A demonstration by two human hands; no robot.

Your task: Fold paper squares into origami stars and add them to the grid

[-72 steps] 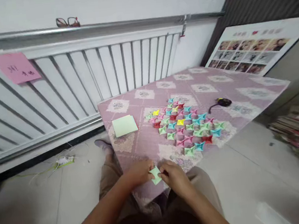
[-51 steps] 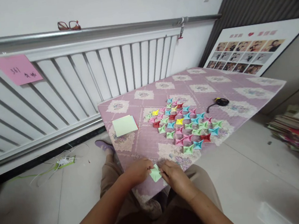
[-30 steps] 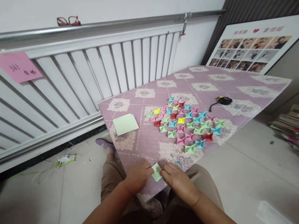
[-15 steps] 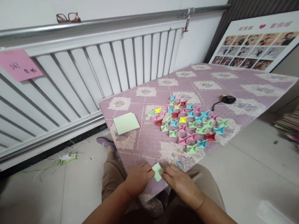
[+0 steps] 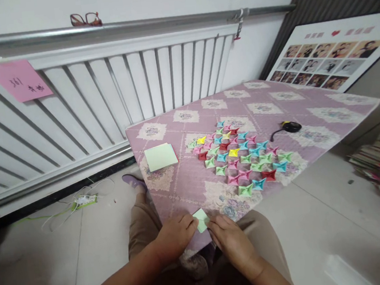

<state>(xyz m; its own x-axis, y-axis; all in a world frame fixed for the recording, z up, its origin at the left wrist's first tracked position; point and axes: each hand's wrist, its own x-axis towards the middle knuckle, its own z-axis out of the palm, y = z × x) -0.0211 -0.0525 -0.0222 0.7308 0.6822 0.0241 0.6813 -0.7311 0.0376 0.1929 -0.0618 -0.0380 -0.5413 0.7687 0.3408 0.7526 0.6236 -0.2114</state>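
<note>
One small green paper (image 5: 201,220) sits at the near corner of the flowered tablecloth (image 5: 186,184): the left hand (image 5: 175,236) pinches its left edge with bent fingers, and the right hand (image 5: 232,240) pinches its right edge. Past them I see folded papers (image 5: 234,153) of several colours in slanting rows, with a paper stack (image 5: 160,157) to their left. Farther back, glasses (image 5: 86,20) rest on a pipe (image 5: 162,22) above the radiator (image 5: 143,79).
</note>
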